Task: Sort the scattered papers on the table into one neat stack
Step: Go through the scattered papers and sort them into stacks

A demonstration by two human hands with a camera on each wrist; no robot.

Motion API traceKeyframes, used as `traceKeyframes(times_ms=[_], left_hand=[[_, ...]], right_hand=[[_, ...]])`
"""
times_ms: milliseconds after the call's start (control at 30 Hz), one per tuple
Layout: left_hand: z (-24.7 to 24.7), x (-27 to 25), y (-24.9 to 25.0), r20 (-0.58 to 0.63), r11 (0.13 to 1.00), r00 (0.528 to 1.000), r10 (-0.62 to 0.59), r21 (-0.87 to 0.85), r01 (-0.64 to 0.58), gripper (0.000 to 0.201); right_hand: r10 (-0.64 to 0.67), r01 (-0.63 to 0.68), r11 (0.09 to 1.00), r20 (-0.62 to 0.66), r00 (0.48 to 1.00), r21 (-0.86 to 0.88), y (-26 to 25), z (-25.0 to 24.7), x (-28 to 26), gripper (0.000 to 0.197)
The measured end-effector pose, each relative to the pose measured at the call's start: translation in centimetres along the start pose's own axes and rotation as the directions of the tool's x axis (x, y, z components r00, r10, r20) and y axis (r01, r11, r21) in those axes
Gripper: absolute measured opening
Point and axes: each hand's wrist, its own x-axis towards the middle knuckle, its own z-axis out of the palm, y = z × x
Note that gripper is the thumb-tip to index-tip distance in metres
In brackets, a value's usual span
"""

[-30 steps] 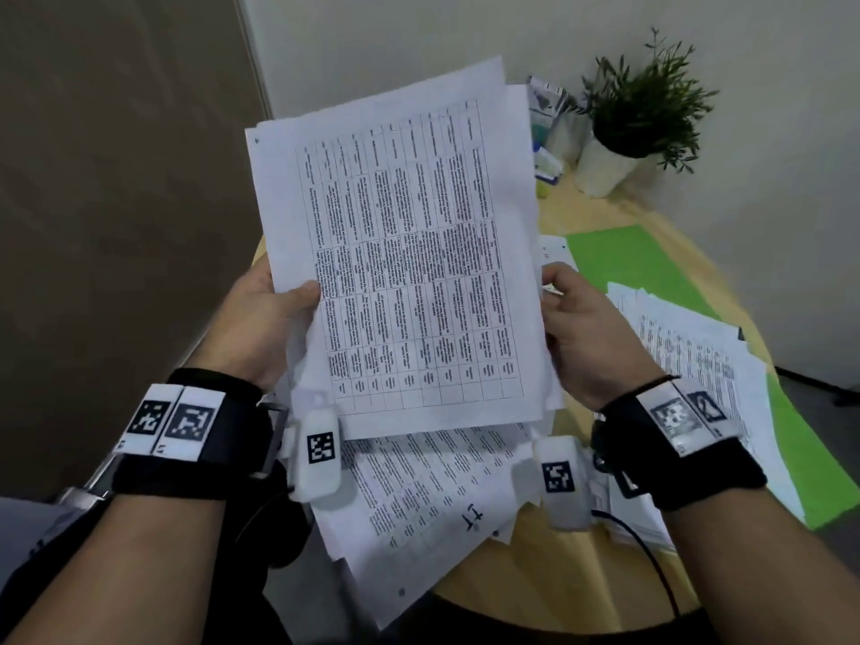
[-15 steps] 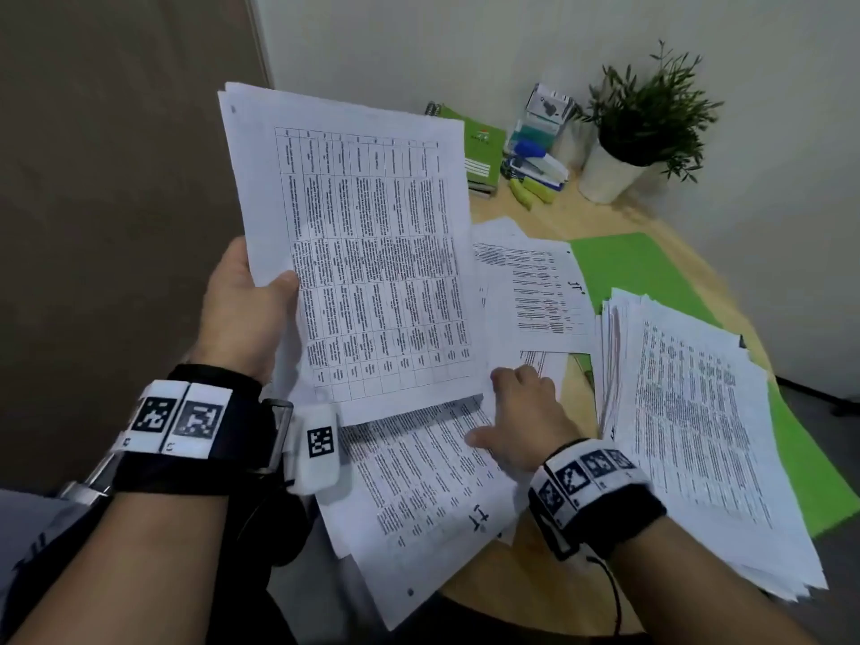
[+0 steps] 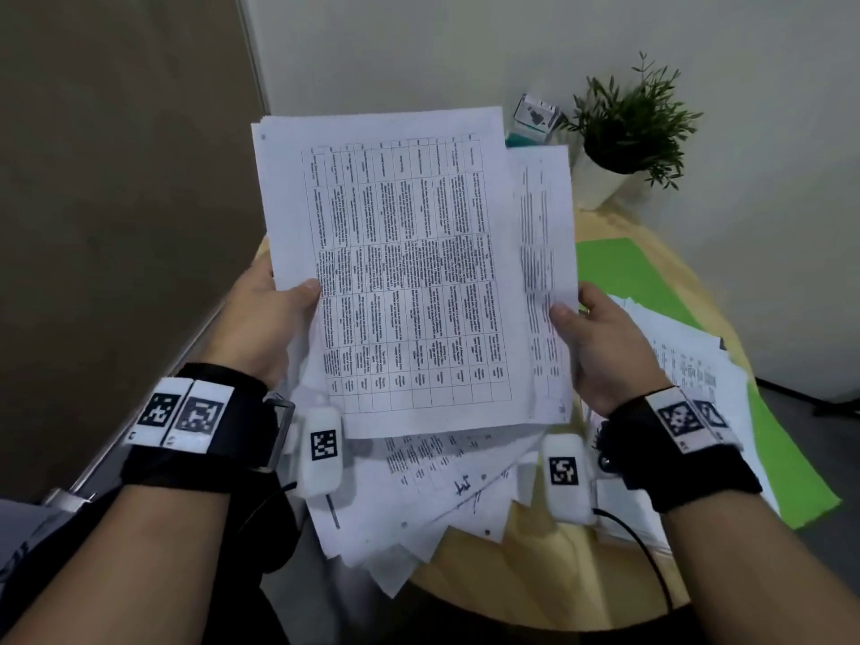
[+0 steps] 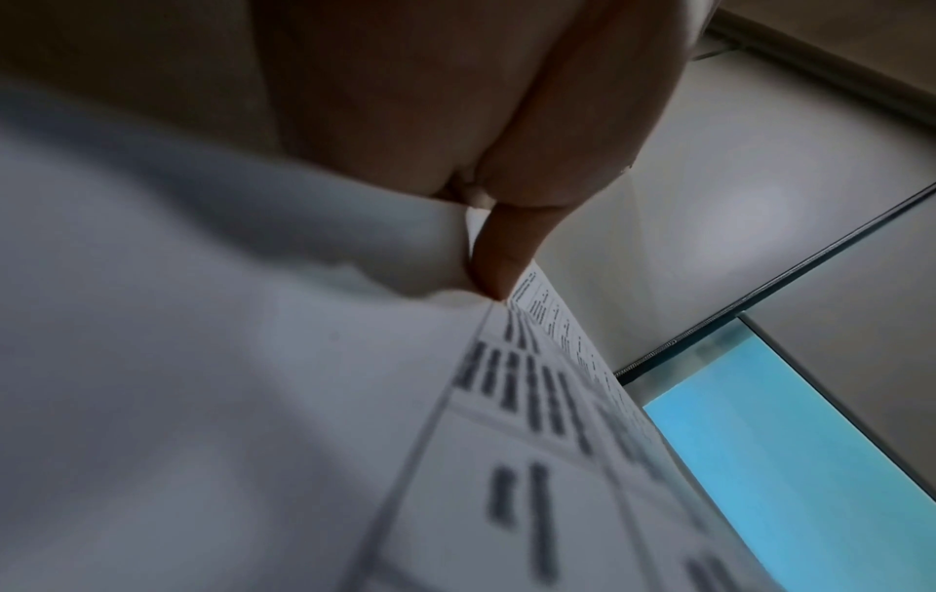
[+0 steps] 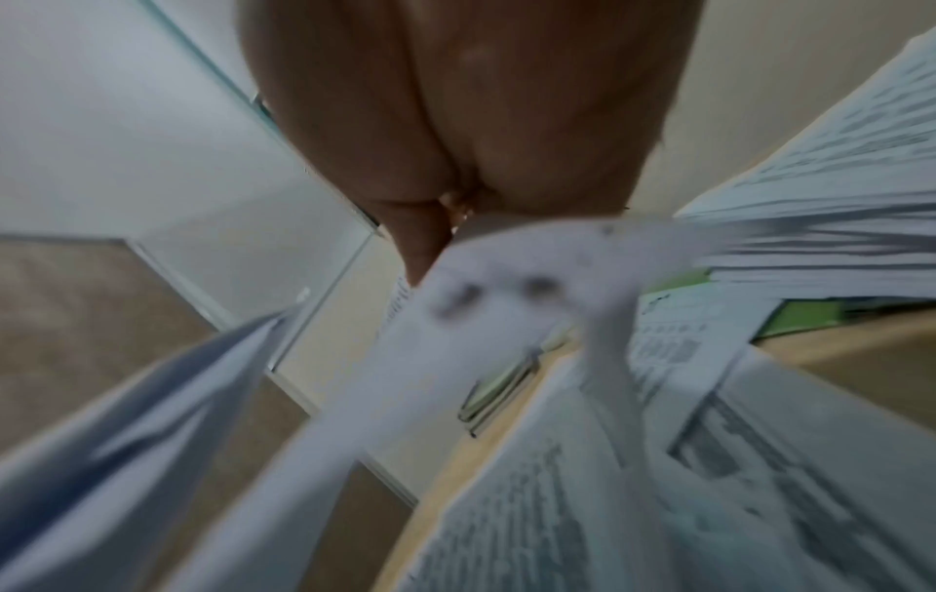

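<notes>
In head view, hands (image 3: 260, 318) grip papers (image 3: 400, 272)

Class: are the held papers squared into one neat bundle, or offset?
Offset. Behind the front sheet, another sheet sticks out on the right, pinched by the right hand.

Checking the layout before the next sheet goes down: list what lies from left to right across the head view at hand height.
left hand → held sheaf of papers → right hand → paper pile on the table → green folder
</notes>
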Motion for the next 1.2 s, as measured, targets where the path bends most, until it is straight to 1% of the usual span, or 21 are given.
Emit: traceKeyframes(times_ms=[33,100,233,333,367,400,467,500,567,633,667,733,767,833,867,900,933,1000,1033,1133,1200], left_hand=[[0.2,0.0,0.0,0.022,1.000,1.000,-0.014,-0.008,0.014,0.044],[0.7,-0.1,-0.1,0.060,0.999,0.998,-0.037,-0.015,0.037,0.043],[1.4,-0.3,-0.8,0.058,0.998,0.997,-0.057,0.044,0.054,0.043],[2.0,-1.0,-1.2,0.057,0.995,0.996,-0.062,0.082,0.057,0.041],[2.3,-1.3,-1.1,0.053,0.996,0.997,-0.060,0.076,0.056,0.040],[2.5,-1.6,-1.0,0.040,0.996,0.998,-0.056,0.070,0.053,0.039],[3.3,-2.1,-0.8,0.024,0.995,0.999,-0.031,0.094,0.029,0.037],[3.7,-2.4,-0.8,0.031,0.993,0.999,-0.019,0.117,0.015,0.036],[4.9,-3.4,-0.6,0.056,0.987,0.998,-0.002,0.159,-0.007,0.029],[6.5,-4.6,-0.2,0.097,0.986,0.995,-0.009,0.169,-0.008,0.027],[7.4,-5.2,-0.2,0.136,0.987,0.990,-0.030,0.162,0.007,0.030],[9.3,-6.4,-0.2,0.218,0.984,0.974,-0.067,0.175,0.029,0.040],[10.4,-7.0,-0.4,0.244,0.977,0.967,-0.078,0.212,0.025,0.045],[12.5,-7.9,-1.3,0.237,0.966,0.968,-0.084,0.259,0.020,0.049],[13.6,-8.2,-1.9,0.215,0.963,0.973,-0.084,0.269,0.024,0.049],[14.9,-8.7,-2.4,0.196,0.958,0.977,-0.083,0.285,0.024,0.049],[16.2,-9.1,-3.1,0.184,0.951,0.979,-0.086,0.307,0.025,0.051],[19.1,-9.6,-4.5,0.190,0.937,0.976,-0.103,0.349,0.031,0.055],[20.5,-9.8,-5.1,0.199,0.928,0.973,-0.112,0.370,0.031,0.056],[24.5,-10.2,-6.9,0.263,0.883,0.957,-0.121,0.469,-0.018,0.061],[26.7,-10.5,-7.8,0.303,0.843,0.944,-0.129,0.534,-0.057,0.066]], right_hand=[[-0.010,0.009,0.999,0.024,1.000,0.048,-0.6,0.1,-0.1,0.023],[-0.015,0.010,0.997,0.063,0.998,0.077,-1.5,0.4,-0.4,0.024],[-0.056,0.050,0.994,0.055,0.997,0.096,-2.5,1.1,-1.3,0.022],[-0.015,0.010,0.997,0.065,0.998,0.083,-2.6,1.5,-2.3,0.017],[0.011,-0.015,0.997,0.048,0.999,0.081,-2.4,1.4,-2.6,0.018],[0.046,-0.049,0.996,0.040,0.998,0.080,-2.7,1.5,-3.1,0.028],[0.087,-0.087,0.996,0.006,0.996,0.008,-2.8,1.1,-4.1,0.067],[0.078,-0.077,0.996,0.003,0.997,-0.043,-2.5,0.7,-4.3,0.072],[0.025,-0.025,0.982,-0.002,1.000,-0.188,-1.9,-0.6,-4.8,0.057],[-0.029,0.034,0.927,0.018,0.999,-0.373,-1.5,-2.7,-5.4,0.065],[-0.049,0.047,0.922,0.006,0.999,-0.385,-1.4,-3.7,-5.8,0.064],[-0.081,0.066,0.930,-0.029,0.996,-0.361,-1.1,-6.3,-6.2,0.040],[-0.080,0.053,0.930,-0.059,0.995,-0.363,-1.1,-7.5,-6.5,0.035],[-0.037,-0.005,0.946,-0.123,0.992,-0.325,-0.7,-9.9,-7.1,0.029],[-0.011,-0.032,0.946,-0.129,0.992,-0.324,-0.1,-11.2,-7.3,0.022],[0.027,-0.074,0.934,-0.137,0.990,-0.350,0.7,-12.4,-7.5,0.015],[0.074,-0.131,0.906,-0.154,0.985,-0.403,1.4,-13.8,-7.7,0.013],[0.154,-0.231,0.859,-0.199,0.968,-0.456,3.1,-16.5,-8.0,0.017],[0.175,-0.258,0.850,-0.216,0.961,-0.460,3.9,-17.8,-8.0,0.021],[0.243,-0.354,0.803,-0.278,0.929,-0.480,6.0,-21.4,-7.7,0.034],[0.266,-0.397,0.739,-0.306,0.914,-0.544,6.6,-23.4,-7.9,0.031]])
